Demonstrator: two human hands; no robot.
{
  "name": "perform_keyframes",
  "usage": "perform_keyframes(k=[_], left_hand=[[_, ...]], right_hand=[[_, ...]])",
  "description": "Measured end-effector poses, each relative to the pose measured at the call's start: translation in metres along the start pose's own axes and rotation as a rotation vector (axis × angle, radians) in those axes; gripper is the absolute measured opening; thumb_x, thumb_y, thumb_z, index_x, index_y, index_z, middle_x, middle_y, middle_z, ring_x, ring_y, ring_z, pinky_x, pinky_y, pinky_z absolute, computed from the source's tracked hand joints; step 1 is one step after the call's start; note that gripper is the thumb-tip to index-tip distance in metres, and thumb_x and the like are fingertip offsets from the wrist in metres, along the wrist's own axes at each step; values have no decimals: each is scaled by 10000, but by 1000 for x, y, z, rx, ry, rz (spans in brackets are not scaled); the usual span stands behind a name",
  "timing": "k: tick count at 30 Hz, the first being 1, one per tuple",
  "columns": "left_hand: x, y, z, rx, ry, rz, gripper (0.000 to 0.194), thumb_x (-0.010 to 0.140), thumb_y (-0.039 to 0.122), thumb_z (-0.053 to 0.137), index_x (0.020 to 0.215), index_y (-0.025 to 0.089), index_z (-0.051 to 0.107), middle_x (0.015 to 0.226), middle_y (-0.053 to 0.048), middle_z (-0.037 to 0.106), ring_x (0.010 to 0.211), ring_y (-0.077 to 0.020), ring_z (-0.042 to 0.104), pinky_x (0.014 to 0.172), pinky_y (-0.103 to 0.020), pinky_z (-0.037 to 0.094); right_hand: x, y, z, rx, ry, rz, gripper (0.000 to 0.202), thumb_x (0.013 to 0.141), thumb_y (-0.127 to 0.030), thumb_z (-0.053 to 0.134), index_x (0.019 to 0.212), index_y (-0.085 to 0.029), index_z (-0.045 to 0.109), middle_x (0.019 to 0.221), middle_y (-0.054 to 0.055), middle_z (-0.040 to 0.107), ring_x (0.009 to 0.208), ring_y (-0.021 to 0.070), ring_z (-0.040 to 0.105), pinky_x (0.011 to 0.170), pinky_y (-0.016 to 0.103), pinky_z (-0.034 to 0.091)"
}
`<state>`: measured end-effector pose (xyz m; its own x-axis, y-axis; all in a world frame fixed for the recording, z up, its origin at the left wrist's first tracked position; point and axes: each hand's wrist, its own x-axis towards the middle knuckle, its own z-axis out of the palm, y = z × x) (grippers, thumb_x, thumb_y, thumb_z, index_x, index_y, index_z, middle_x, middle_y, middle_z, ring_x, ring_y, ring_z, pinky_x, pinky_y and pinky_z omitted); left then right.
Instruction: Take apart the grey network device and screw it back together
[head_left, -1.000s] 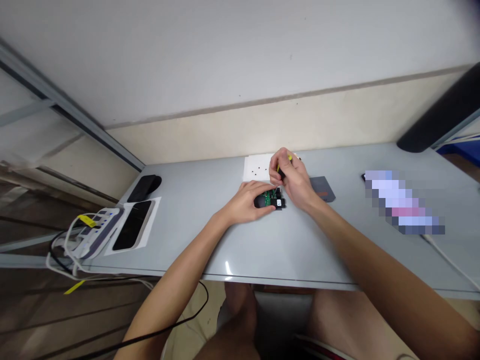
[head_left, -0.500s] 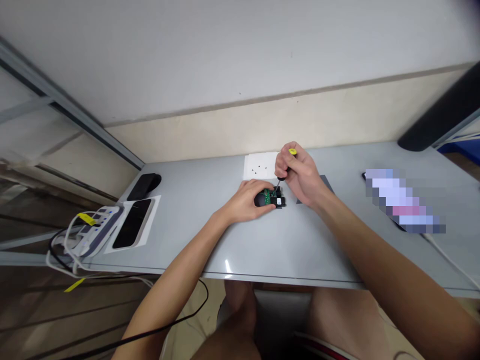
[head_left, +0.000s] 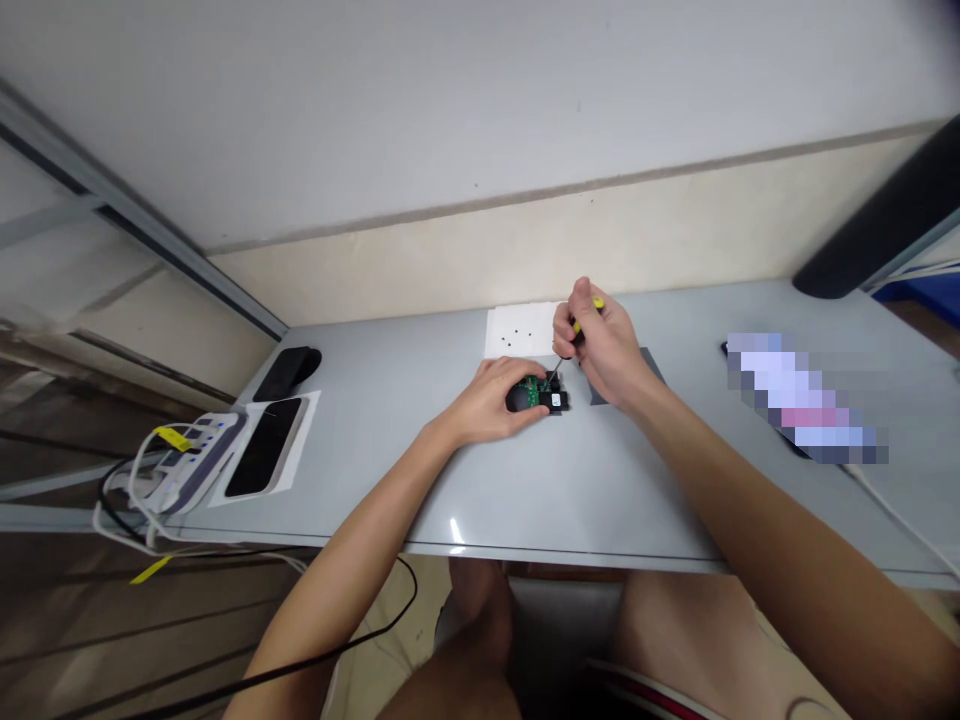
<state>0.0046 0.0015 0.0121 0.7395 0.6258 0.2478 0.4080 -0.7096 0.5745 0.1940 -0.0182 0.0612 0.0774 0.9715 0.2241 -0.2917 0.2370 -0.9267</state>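
A small green circuit board (head_left: 533, 391) with black connector blocks (head_left: 553, 402) lies on the grey table. My left hand (head_left: 491, 400) is closed around its left end, thumb at the near side and fingers at the far side. In my right hand (head_left: 596, 335) is a screwdriver (head_left: 577, 326) with a yellow and black handle, gripped in curled fingers. Its thin shaft slants down to the left, and the tip meets the board beside the far connector. Just behind, a white sheet (head_left: 499, 335) bears several tiny dark screw-like pieces (head_left: 516, 331).
A dark grey flat piece (head_left: 651, 365) lies partly under my right wrist. To the left are a phone (head_left: 264, 448) on white paper, a black object (head_left: 285, 373) and a power strip (head_left: 202, 465) with cables. A blurred-out device (head_left: 806, 400) lies right, near a black column (head_left: 885, 215).
My right hand has turned slightly, and the screwdriver handle leans further to the right. The left hand and the board stay in place.
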Motion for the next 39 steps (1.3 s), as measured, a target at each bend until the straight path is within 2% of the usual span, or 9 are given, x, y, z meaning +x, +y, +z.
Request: perform_keyframes(k=[3, 8, 14, 18, 23, 27, 31, 36, 39], left_hand=[[0, 1, 0, 6, -3, 2, 339, 934, 409, 700, 1222, 246, 627, 1314, -82, 741, 1272, -301, 661, 1158, -519, 420], [0, 1, 0, 7, 2, 9, 338, 925, 404, 716, 1216, 258, 626, 1307, -71, 743, 1272, -294, 661, 1160, -512, 419], [-1, 0, 0, 16, 2, 7, 305, 929, 402, 712, 1181, 259, 618, 1298, -70, 745, 1274, -291, 659, 1139, -506, 424], [-1, 0, 0, 33, -1, 6, 240, 935, 390, 715, 1099, 247, 615, 1310, -76, 739, 1280, -288, 656, 1136, -495, 428], [0, -1, 1, 67, -8, 13, 195, 948, 394, 717, 1047, 245, 639, 1361, -73, 719, 1319, -288, 637, 1158, -493, 409], [0, 0, 1, 87, -6, 23, 196, 958, 394, 715, 1072, 245, 659, 1371, -74, 714, 1312, -286, 641, 1156, -491, 404], [-1, 2, -1, 107, -24, 8, 197, 971, 403, 706, 1085, 245, 676, 1376, -78, 715, 1319, -291, 638, 1177, -503, 385], [-1, 4, -2, 128, -11, 27, 191, 972, 401, 707, 1063, 235, 681, 1374, -79, 717, 1284, -284, 657, 1156, -485, 392], [-1, 4, -2, 142, -13, 30, 189, 975, 407, 703, 1058, 238, 684, 1371, -78, 721, 1276, -283, 662, 1147, -483, 395]], right_hand=[[1, 0, 1, 39, 15, -4, 651, 777, -881, 681, 787, -248, 529, 618, -66, 394, 507, 88, 357, 496, 269, 339], [-3, -5, -3, 112, -135, 45, 455, 888, -693, 720, 898, -239, 689, 763, -6, 547, 666, 125, 529, 640, 286, 479], [-4, -3, 0, 47, -33, 25, 631, 684, -660, 924, 761, -241, 459, 758, -46, 575, 612, 89, 523, 564, 251, 418], [-2, 0, 3, 13, 19, -26, 614, 741, -787, 803, 810, -253, 506, 589, -90, 396, 517, 80, 364, 507, 250, 327], [-1, -6, -5, 177, -123, 100, 487, 866, -718, 741, 901, -237, 674, 764, -14, 544, 672, 117, 540, 632, 273, 483], [0, -6, -8, 155, -88, 79, 531, 741, -649, 894, 786, -228, 574, 879, -5, 622, 761, 123, 625, 658, 264, 500], [1, -2, -5, 44, 10, 31, 681, 678, -763, 864, 745, -246, 425, 646, -67, 483, 561, 87, 465, 556, 256, 410], [2, -4, -7, 157, -63, 68, 514, 874, -756, 702, 908, -247, 643, 714, -34, 512, 600, 105, 466, 587, 267, 454], [2, -6, -13, 197, -113, 104, 397, 842, -608, 819, 891, -240, 677, 817, -13, 577, 718, 120, 565, 674, 270, 515]])
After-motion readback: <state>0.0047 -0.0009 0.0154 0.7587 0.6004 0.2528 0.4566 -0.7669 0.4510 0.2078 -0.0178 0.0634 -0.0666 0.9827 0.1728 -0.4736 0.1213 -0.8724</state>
